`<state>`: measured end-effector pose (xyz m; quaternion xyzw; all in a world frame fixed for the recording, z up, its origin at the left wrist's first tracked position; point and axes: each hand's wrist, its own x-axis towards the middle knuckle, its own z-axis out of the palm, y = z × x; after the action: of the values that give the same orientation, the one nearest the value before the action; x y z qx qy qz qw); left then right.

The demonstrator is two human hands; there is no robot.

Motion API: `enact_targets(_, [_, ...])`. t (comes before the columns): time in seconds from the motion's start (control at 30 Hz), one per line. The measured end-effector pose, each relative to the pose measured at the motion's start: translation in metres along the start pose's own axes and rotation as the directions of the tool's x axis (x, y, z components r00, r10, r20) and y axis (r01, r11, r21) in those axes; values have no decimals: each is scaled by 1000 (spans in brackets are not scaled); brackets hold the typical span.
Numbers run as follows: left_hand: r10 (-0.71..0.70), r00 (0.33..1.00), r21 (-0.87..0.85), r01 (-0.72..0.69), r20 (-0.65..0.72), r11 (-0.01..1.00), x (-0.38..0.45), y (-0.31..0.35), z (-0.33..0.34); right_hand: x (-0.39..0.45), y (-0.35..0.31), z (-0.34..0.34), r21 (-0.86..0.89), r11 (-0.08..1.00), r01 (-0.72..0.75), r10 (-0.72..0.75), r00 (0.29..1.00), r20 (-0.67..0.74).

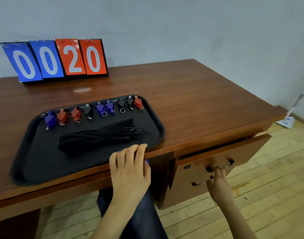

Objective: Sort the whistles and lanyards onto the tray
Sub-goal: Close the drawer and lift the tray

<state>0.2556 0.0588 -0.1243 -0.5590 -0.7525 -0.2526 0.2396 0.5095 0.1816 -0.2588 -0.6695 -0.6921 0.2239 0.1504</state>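
Observation:
A black tray [158,125] lies on the wooden desk. Along its far side runs a row of several whistles: blue [50,119], red [62,115], black [87,109] and more, ending in a red one [138,102]. A bundle of black lanyards [99,135] lies in the tray's middle. My left hand [130,169] rests over the tray's near right rim, fingers on top and thumb under the desk edge. My right hand [218,180] is lower right, its fingers hooked on the drawer handle [210,169]; this area is blurred.
A flip scoreboard [56,60] reading 00 and 20 stands at the back left of the desk [199,100] against the wall. The top drawer [234,152] on the right is slightly open. My legs are under the desk, over a wooden floor.

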Motion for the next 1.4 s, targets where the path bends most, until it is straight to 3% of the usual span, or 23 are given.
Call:
enact_targets(0.2, [-97, 995, -80, 97, -5, 992, 2, 11, 1, -39, 22, -6, -30, 999, -27, 24, 996, -83])
enact_targets(0.33, [-44, 999, -104, 45, 8, 994, 1, 6, 0, -71, 32, -16, -10, 995, -97, 94, 981, -172])
enact_targets(0.4, [-87, 995, -175, 93, 42, 980, 2, 6, -5, -86, 36, -26, 30, 991, -128, 132, 970, -206])
enact_targets(0.53, [-139, 985, -282, 163, 102, 945, 3, 8, -12, -123, 48, -44, -24, 989, -143, 136, 972, -190])
enact_targets(0.77, [-171, 981, -309, 192, 92, 932, -1, 9, -18, -184, 75, -57, 45, 920, -389, 390, 902, -186])
enact_targets(0.9, [-166, 983, -306, 182, 78, 934, -2, 8, -15, -206, 77, -73, 135, 912, -388, 408, 889, -207])
enact_targets(1.2, [-132, 986, -361, 159, 99, 919, -3, 3, -18, -238, 93, -75, 116, 860, -497, 510, 832, -217])
enact_targets(1.3, [-90, 992, -392, 117, 86, 912, -7, -4, -19, -236, 81, -77, 264, 809, -525, 587, 750, -306])
enact_targets(1.4, [-55, 996, -410, 79, 70, 909, -9, -11, -20, -232, 58, -92, 468, 768, -438, 638, 587, -497])
